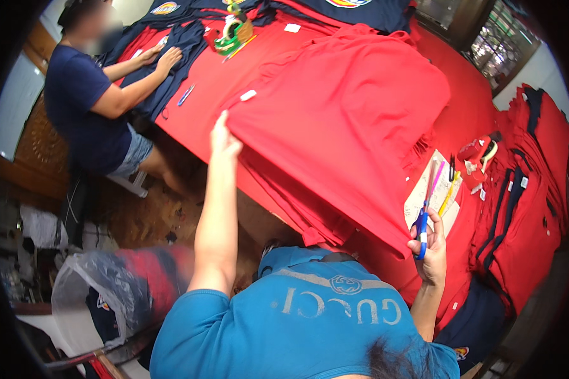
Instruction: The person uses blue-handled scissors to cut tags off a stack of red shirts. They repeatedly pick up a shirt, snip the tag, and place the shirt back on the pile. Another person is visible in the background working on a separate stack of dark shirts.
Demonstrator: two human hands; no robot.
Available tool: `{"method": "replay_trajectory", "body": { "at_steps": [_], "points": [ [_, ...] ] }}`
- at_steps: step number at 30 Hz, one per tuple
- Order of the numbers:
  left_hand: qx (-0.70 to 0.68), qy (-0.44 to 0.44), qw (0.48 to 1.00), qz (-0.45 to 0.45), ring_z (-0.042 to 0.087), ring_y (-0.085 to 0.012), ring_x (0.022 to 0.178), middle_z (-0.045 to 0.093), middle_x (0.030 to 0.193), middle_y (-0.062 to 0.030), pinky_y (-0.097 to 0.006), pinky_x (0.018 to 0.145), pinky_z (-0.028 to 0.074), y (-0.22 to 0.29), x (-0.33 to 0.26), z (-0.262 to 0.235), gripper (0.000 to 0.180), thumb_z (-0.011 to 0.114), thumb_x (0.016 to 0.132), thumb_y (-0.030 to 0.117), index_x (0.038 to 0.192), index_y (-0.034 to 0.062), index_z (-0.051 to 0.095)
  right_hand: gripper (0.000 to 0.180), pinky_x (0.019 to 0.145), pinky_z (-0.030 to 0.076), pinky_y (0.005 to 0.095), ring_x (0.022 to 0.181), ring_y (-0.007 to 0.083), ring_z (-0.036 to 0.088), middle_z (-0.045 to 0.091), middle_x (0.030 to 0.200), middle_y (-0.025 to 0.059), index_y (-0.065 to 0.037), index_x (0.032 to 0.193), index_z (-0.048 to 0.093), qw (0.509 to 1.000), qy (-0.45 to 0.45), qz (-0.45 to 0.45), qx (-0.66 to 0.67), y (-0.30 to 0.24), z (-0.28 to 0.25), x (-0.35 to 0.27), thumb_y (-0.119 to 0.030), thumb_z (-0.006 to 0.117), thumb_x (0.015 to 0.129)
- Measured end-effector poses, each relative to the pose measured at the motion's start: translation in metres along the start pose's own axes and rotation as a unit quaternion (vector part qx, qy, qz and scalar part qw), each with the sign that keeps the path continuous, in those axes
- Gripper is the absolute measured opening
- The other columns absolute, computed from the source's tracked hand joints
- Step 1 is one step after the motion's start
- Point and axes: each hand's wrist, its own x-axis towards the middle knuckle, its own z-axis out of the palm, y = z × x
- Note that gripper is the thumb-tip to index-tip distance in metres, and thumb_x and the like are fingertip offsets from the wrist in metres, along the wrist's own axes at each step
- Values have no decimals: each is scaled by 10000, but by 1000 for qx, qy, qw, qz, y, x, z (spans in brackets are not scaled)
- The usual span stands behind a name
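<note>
A red garment [335,120] is stretched between my hands, its near edge lifted over the table. My left hand [224,138] is closed on its left corner, close to a small white tag [248,95]. At the opposite corner, my right hand [432,252] grips blue-handled scissors [423,230], blades pointing away from me. Those fingers also meet the garment's edge, though how firmly they hold the cloth is hidden. More red fabric [297,211] lies beneath the raised piece. Beside the scissors rests a paper sheet [449,215] with a pink and a yellow pen on it.
A co-worker [85,95] handles a dark garment [177,54] at the far left. Tape dispensers [234,35] stand at the back, another [478,155] at right. Red and navy garments [518,215] pile up on the right. A plastic-lined bin [76,303] sits low left.
</note>
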Motion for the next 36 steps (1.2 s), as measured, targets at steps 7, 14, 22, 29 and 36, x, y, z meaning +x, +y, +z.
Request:
{"method": "replay_trajectory", "body": {
  "at_steps": [7, 14, 22, 29, 36],
  "points": [
    [346, 170, 786, 484, 557, -117, 737, 608, 820, -31, -288, 714, 482, 108, -81, -41, 158, 600, 922, 197, 913, 41, 629, 837, 600, 432, 211, 769, 134, 539, 553, 853, 87, -68, 1327, 393, 989, -112, 62, 76, 1, 4, -30, 59, 805, 610],
    [95, -35, 916, 387, 527, -125, 801, 518, 844, -18, -268, 778, 461, 224, -191, -19, 242, 450, 947, 210, 1015, 36, 603, 780, 591, 388, 276, 693, 150, 520, 547, 827, 80, -24, 1305, 390, 943, -241, -37, 228, -6, 28, -31, 42, 803, 646],
    [379, -302, 867, 113, 470, -191, 1238, 393, 1433, -131, -320, 1041, 368, 106, 0, 114, 607, 595, 938, 257, 1430, 15, 336, 571, 705, 547, 314, 755, 198, 631, 581, 928, 97, -24, 1387, 314, 930, 237, -276, 57, -65, -3, 107, -8, 586, 886],
    [737, -212, 623, 153, 399, -357, 1289, 428, 1353, -240, -422, 1058, 351, 48, 8, -6, 693, 722, 796, 325, 1345, 7, 442, 261, 531, 510, 260, 612, 128, 602, 590, 773, 86, 37, 1138, 526, 821, 384, -24, -422, 33, -49, 32, 54, 480, 881],
    [627, -151, 763, 54, 580, -141, 842, 578, 1094, -120, -251, 699, 479, 56, 20, -74, 537, 716, 843, 260, 1254, -4, 492, 309, 644, 514, 400, 744, 286, 681, 654, 837, 221, 48, 1193, 540, 773, 459, -10, -438, 82, -38, -37, -21, 486, 897]
  ]
}}
